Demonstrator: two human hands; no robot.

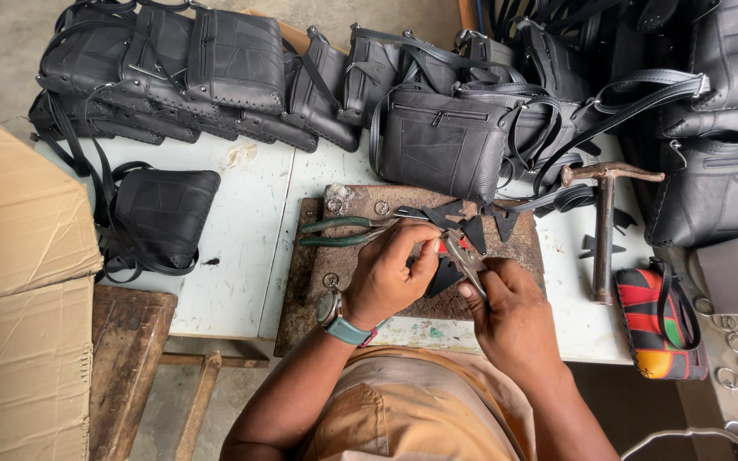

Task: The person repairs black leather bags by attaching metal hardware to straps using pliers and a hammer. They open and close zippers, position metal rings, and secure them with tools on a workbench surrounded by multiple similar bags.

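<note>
Bag workshop: stacked black bags, hammer, pliers.

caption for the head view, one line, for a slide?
Both hands, left hand and right hand, work pliers on a black piece above a rusty metal plate, black bags and hammer nearby.

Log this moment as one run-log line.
left hand: grips black piece | right hand: works pliers on it | metal plate beneath | green-handled pliers, hammer lying unused

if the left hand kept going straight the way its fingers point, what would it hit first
The left hand points right, toward the right hand. It would probably first meet the small pliers and black cut piece held between them, then the right hand's fingers. Depth is hard to judge.
</note>
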